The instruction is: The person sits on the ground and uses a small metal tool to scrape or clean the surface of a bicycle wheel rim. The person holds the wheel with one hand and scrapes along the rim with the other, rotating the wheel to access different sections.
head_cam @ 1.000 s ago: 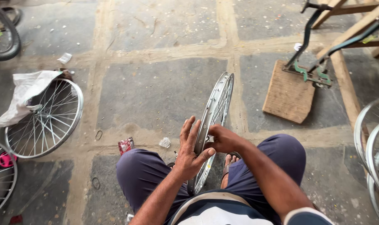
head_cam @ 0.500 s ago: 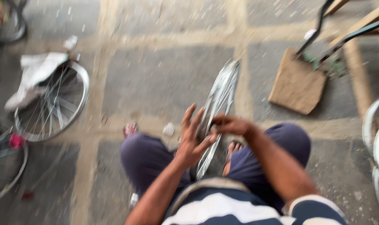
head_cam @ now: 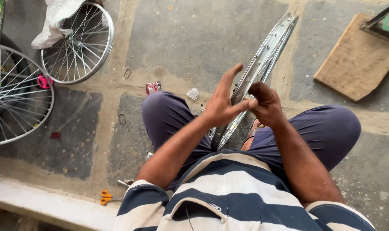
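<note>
A shiny metal bicycle rim (head_cam: pixel 271 47) stands upright on edge between my knees, seen nearly edge-on. My left hand (head_cam: pixel 222 100) rests flat against its left side with the fingers spread and the thumb reaching to the rim. My right hand (head_cam: pixel 266 102) is curled on the rim's right side, its fingers pinching at the rim's inner edge; whatever small part it pinches is hidden. I sit with dark blue trousers (head_cam: pixel 169 115) and a striped shirt (head_cam: pixel 228 192) below.
Two spoked wheels (head_cam: pixel 81 42) (head_cam: pixel 15 98) lie on the stone floor at left, one under a white cloth (head_cam: pixel 53 19). A wooden board (head_cam: pixel 357 60) lies at right. Orange-handled pliers (head_cam: pixel 105 196) sit by a pale ledge (head_cam: pixel 45 205).
The view has dropped closer and lower over my lap. Both hands stay on the rim, the left still flat, the right still curled at its edge.
</note>
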